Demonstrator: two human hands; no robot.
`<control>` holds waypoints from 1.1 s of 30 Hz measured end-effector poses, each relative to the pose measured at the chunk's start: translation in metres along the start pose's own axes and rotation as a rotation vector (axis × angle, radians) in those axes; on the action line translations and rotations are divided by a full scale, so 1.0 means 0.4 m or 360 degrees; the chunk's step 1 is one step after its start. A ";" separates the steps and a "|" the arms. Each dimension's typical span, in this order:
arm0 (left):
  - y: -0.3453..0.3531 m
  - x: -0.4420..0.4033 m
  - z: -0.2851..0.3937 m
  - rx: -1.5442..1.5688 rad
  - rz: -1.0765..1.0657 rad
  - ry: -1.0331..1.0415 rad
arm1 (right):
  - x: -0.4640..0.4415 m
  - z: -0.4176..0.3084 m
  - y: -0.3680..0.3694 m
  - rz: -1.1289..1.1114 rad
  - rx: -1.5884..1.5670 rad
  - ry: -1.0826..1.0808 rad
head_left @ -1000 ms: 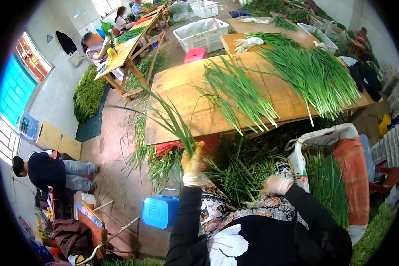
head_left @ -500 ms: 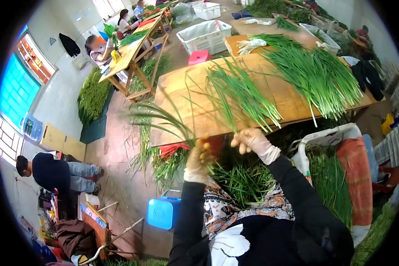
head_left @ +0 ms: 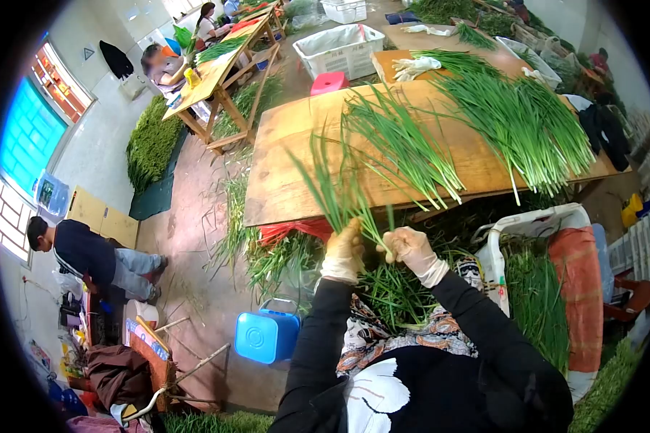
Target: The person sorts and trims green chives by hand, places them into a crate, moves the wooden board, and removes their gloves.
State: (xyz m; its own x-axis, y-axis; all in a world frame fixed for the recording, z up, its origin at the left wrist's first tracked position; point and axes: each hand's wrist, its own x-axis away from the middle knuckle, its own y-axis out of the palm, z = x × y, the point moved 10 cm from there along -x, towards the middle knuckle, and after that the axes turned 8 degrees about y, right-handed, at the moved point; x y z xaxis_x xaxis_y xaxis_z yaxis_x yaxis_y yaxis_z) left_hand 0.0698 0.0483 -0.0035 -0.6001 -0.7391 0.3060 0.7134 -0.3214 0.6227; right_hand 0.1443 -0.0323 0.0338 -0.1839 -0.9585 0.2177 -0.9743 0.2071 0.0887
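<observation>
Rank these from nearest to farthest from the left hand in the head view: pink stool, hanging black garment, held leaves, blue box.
1. Held leaves: in the left hand.
2. Blue box: on the floor, to the left.
3. Pink stool: past the table's far edge.
4. Black garment: on the wall, far left.

leaves (head_left: 331, 196): green | tabletop (head_left: 278, 191): tan | bucket (head_left: 261, 335): blue | lap cloth (head_left: 440, 338): paisley

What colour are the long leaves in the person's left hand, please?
The long leaves in the left hand are green; the head view shows them.
</observation>
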 end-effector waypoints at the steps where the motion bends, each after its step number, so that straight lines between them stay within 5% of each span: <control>1: -0.015 -0.006 0.005 0.0021 0.0076 0.0049 | 0.021 -0.036 -0.042 0.0344 0.0023 -0.0328; 5: -0.043 -0.014 0.035 0.0161 0.0300 0.0215 | 0.111 -0.028 -0.069 0.0653 0.0503 -0.0379; 7: -0.035 -0.007 0.062 0.0146 0.0220 0.0244 | 0.116 0.160 -0.065 0.0155 0.0551 0.0192; 8: -0.032 -0.007 0.059 0.0078 0.0128 0.0203 | 0.135 0.191 -0.061 -0.0109 0.1481 0.0691; 9: -0.030 -0.007 0.056 0.0079 0.0131 0.0200 | 0.141 0.167 -0.071 -0.0076 0.1676 0.0620; 11: -0.027 -0.007 0.043 -0.0070 0.0190 0.0215 | 0.119 0.033 -0.129 0.0553 0.1393 0.0027; 12: -0.020 -0.009 0.030 -0.0123 0.0174 0.0221 | 0.113 -0.066 -0.102 0.0609 0.1387 -0.0318; 15: 0.013 0.000 0.009 -0.0246 0.0260 0.0200 | 0.063 -0.175 -0.020 0.0636 0.1655 -0.0565; 19: 0.063 0.018 0.046 -0.0347 0.0050 0.0301 | -0.035 -0.087 -0.061 0.0578 0.1387 -0.0457; 21: 0.033 0.026 0.053 -0.0391 0.0107 0.0338 | -0.041 0.002 -0.085 0.0286 0.0158 0.0177; 22: 0.016 0.032 0.054 -0.0436 0.0157 0.0369 | -0.035 0.011 -0.073 0.0208 -0.0071 0.0206; 27: 0.042 0.026 -0.056 -0.0172 -0.0105 0.0017 | -0.035 0.034 -0.057 0.0212 -0.0026 0.0063; 29: 0.044 0.026 -0.066 -0.0121 -0.0108 -0.0030 | 0.003 -0.063 -0.064 0.0611 0.0798 -0.0633; 33: 0.068 0.009 -0.086 -0.0034 -0.0275 -0.0032 | 0.068 -0.109 -0.057 0.0850 0.1022 -0.0811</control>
State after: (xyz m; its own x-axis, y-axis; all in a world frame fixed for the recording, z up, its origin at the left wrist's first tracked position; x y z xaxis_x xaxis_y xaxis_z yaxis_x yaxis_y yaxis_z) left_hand 0.0994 0.0165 -0.0100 -0.7214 -0.6598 0.2105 0.6065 -0.4550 0.6521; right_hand 0.1670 -0.0546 0.0801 -0.5085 -0.7706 -0.3841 -0.6043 0.6372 -0.4783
